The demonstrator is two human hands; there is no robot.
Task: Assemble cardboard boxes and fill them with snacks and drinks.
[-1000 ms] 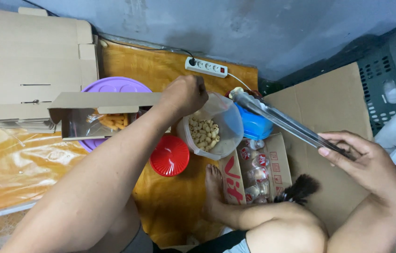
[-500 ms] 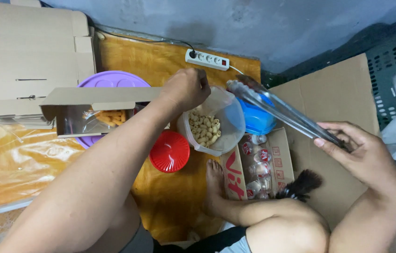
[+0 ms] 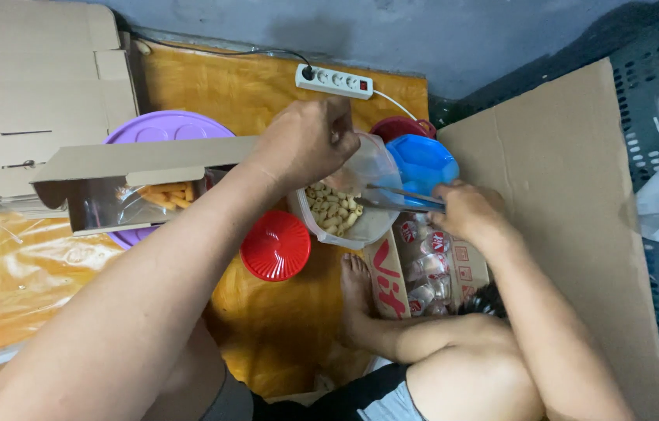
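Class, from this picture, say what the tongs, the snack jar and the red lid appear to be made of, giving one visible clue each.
Tongs: probably metal, grey with a shiny glint.
Snack jar: clear plastic, since the snacks show through its wall.
Red lid: glossy plastic, with moulded ridges.

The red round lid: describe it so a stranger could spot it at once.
Start from the orange sheet covering the floor. Near its middle the left hand grips a clear jar of snacks; the red lid lies flat just left of that jar. It alone is ridged, bright red and loose.
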